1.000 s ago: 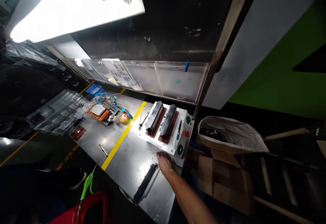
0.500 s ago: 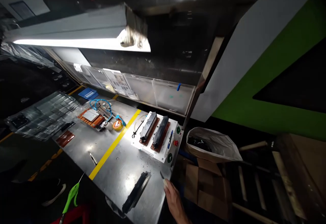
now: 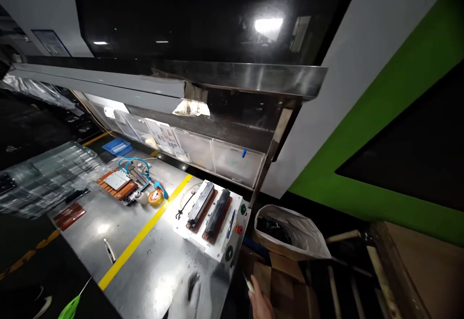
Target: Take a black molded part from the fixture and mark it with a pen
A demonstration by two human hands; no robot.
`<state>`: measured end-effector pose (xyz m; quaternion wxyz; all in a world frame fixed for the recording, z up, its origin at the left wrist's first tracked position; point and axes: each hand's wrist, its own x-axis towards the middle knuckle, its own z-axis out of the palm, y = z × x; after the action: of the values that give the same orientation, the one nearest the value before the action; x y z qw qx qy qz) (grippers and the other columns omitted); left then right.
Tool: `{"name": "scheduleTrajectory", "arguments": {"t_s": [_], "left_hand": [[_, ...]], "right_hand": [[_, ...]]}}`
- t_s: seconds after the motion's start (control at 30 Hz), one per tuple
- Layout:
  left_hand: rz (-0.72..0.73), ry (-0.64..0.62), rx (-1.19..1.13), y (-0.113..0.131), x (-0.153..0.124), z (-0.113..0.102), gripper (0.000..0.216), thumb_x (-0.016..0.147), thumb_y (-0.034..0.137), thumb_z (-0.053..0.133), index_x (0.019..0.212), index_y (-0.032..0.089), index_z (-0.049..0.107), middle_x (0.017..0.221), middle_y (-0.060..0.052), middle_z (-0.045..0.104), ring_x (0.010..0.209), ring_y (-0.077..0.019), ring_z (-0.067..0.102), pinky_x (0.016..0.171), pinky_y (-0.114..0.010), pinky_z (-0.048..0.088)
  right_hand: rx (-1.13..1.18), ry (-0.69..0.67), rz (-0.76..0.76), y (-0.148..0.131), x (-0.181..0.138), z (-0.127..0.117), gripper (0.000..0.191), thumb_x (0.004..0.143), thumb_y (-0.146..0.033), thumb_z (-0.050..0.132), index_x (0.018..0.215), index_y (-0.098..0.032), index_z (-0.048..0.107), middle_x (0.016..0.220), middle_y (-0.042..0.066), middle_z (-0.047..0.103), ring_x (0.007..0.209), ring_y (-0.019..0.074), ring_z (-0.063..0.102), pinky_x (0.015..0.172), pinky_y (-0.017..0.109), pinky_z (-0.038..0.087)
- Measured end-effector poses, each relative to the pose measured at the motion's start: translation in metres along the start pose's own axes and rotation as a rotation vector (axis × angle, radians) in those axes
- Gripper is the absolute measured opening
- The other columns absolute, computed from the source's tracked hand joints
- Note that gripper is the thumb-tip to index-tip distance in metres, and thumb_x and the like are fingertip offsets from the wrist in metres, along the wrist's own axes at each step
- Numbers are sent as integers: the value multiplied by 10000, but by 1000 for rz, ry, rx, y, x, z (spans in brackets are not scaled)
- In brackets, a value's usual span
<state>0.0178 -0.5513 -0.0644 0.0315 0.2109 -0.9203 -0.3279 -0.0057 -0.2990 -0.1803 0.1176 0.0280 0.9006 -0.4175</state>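
A steel surface (image 3: pixel 152 270) carries a yellow stripe (image 3: pixel 145 232) running front to back. Right of the stripe sits a white fixture (image 3: pixel 203 239) holding two long dark blocks (image 3: pixel 208 208) side by side, with a blue pen (image 3: pixel 231 217) and a red button (image 3: pixel 238 229) beside them. Left of the stripe lie an orange board (image 3: pixel 116 183), blue tubing (image 3: pixel 132 163) and a tape roll (image 3: pixel 155 197). A bag-lined box (image 3: pixel 290 232) stands off the right edge.

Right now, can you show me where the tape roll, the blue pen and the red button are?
tape roll (image 3: pixel 156 197), head view, on its orange top face.
blue pen (image 3: pixel 230 218), head view, middle of its barrel.
red button (image 3: pixel 238 229), head view, on its cap.
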Motion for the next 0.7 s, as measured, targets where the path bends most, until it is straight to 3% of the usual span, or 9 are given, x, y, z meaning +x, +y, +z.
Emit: {"name": "scheduleTrajectory", "arguments": {"t_s": [0.07,0.13,0.23,0.33,0.43,0.53,0.7], "left_hand": [[266,97,-81,27,38,5,313,972,357,457,1194,238,643,1334,-113,634,1280,-231,595,1112,-420,511],[436,176,-19,57,78,9,356,990,329,434,1264,211,626,1451,-154,530,1382,-249,496,1165,-447,448],[564,167,122,97,131,19,398,962,278,483,1334,210,610,1459,-177,515,1347,-278,524,1141,-443,460],[545,70,232,118,162,29,459,944,240,499,1398,234,570,1395,-164,592,1259,-288,592,1083,-433,501],[478,13,350,121,172,37,477,961,240,450,1428,271,543,1375,-161,620,1140,-320,660,946,-450,568],[466,16,433,116,171,42,467,987,272,388,1429,286,537,1289,-164,661,1025,-325,693,824,-435,588],[481,48,476,114,170,45,483,994,253,335,1436,250,528,1230,-172,674,937,-309,684,736,-394,576]], "right_hand": [[43,39,-99,-29,25,-24,520,994,-368,315,1456,-238,514,1227,112,731,1066,262,723,897,358,572],[36,131,-254,-74,58,-48,493,1012,-343,290,1436,-255,525,1355,95,657,1202,234,653,992,340,530],[-66,190,-395,-144,104,-75,480,1039,-312,270,1437,-259,534,1252,93,667,1079,196,686,918,284,537],[-247,176,-397,-189,136,-89,460,1029,-244,330,1430,-276,554,1108,66,672,878,163,702,758,248,527],[-416,118,-393,-202,152,-91,458,1033,-217,337,1418,-330,559,1040,40,672,819,156,693,669,246,479],[-502,92,-411,-199,158,-89,471,1031,-187,324,1397,-361,564,1006,28,667,860,163,691,674,249,452],[-570,70,-422,-199,162,-92,503,1004,-144,338,1392,-387,546,1003,21,656,882,165,685,670,257,424]]}}
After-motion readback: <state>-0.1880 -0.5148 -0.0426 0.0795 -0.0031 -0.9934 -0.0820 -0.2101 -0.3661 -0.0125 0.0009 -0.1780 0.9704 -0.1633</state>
